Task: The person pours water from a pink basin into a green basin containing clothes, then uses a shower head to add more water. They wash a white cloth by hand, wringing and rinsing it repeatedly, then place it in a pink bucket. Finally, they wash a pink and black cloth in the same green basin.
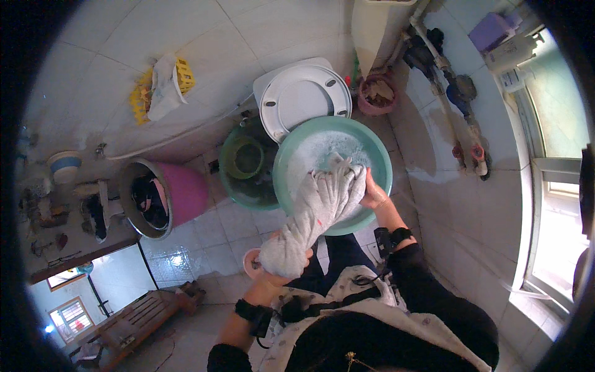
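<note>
A wet light-grey cloth garment (319, 201), bunched and twisted lengthwise, stretches between my two hands over a green basin (385, 162). Soapy water (304, 155) with white foam fills the basin. My left hand (286, 278) grips the near end of the garment, close to my body and outside the basin's near rim; folds hide most of its fingers. At the far right end, my right hand (373, 191) holds the gathered cloth above the basin's right side, its fingertips partly hidden behind the fabric. A small red mark shows on the garment.
Behind the basin stands a toilet (304, 102) with its lid raised. Left of it a larger green tub (230, 186) holds water and a small green bowl (245, 158). A pink bucket (186, 195) contains dark clothes. A pink waste bin (376, 108) stands by the right wall.
</note>
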### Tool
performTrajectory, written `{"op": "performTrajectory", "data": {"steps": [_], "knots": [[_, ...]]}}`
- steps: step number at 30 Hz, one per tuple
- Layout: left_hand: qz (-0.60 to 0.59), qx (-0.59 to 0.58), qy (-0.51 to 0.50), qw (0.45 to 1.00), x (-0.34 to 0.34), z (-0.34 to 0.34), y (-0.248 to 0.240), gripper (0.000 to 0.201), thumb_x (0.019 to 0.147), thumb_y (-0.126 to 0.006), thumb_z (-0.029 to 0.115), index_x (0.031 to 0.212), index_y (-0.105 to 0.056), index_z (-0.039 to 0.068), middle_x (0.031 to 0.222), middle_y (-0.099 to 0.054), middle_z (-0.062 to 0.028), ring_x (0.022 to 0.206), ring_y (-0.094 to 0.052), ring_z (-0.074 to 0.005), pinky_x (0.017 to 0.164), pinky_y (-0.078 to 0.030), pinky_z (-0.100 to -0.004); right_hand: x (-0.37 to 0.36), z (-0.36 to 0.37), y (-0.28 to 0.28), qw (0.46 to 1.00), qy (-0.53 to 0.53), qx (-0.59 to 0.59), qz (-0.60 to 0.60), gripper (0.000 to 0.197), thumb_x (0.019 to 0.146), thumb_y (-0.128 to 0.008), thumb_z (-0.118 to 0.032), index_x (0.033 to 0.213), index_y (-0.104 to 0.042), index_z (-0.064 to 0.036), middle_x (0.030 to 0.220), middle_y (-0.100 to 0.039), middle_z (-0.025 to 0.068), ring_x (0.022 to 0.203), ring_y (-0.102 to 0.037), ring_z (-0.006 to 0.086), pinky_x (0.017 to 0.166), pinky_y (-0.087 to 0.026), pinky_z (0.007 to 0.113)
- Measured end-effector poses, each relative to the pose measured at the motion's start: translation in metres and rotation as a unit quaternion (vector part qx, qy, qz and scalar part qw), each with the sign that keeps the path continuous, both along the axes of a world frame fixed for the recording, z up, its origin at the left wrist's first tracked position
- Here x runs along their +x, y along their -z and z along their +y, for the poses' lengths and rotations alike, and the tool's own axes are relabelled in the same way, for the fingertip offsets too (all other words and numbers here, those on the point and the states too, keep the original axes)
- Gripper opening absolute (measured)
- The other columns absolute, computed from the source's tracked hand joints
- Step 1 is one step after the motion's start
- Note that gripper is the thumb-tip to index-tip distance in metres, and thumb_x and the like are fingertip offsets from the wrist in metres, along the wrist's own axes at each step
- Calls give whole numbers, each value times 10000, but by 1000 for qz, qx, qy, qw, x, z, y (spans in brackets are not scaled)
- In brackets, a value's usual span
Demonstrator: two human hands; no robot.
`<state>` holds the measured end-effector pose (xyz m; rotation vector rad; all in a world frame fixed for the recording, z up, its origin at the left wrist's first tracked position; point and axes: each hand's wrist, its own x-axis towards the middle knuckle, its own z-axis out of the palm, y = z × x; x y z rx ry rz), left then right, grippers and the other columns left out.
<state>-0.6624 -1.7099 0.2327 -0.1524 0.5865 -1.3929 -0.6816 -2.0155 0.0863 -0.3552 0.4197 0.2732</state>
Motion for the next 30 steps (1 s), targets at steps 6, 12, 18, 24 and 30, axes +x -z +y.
{"op": "performTrajectory", "data": {"steps": [6, 12, 18, 24, 30], "knots": [[-294, 348, 285, 843, 16, 1, -24, 785, 826, -635, 494, 1378, -381, -3, 1337, -483, -111, 1138, -546, -239, 953, -442, -338, 29, -9, -49, 986, 5, -168, 20, 548, 946, -501, -445, 1334, -439, -63, 1268, -543, 123, 1100, -570, 219, 958, -469, 376], [-729, 263, 508, 377, 44, -57, -7, 787, 762, -666, 462, 1290, -412, -63, 1120, -594, -278, 1016, -605, -360, 891, -469, -409, 80, -27, -35, 749, -178, -632, -83, 569, 860, -606, -474, 983, -626, 81, 967, -659, 195, 837, -645, 261, 755, -514, 371], [-783, 274, 481, 281, 46, -89, 80, 944, 729, -646, 487, 1356, -249, -95, 967, -643, -285, 900, -633, -427, 800, -501, -458, 79, -23, -5, 639, -225, -729, 95, 827, 767, -645, -590, 1171, -529, 122, 1090, -608, 252, 1000, -609, 298, 866, -477, 387], [-763, 294, 463, 342, 12, -76, 114, 1072, 715, -694, 499, 1414, -148, -104, 1062, -612, -305, 993, -605, -425, 865, -482, -429, 37, -26, -43, 749, -102, -650, 82, 722, 722, -731, -490, 1130, -549, 78, 1010, -646, 240, 938, -645, 297, 812, -500, 356], [-666, 270, 399, 569, 12, -58, 105, 935, 752, -699, 528, 1314, -358, -137, 1158, -600, -198, 1066, -589, -288, 893, -467, -356, 30, -5, -125, 676, 56, -732, 68, 238, 724, -724, -166, 873, -591, -37, 797, -648, 152, 737, -644, 279, 692, -504, 373]]}}
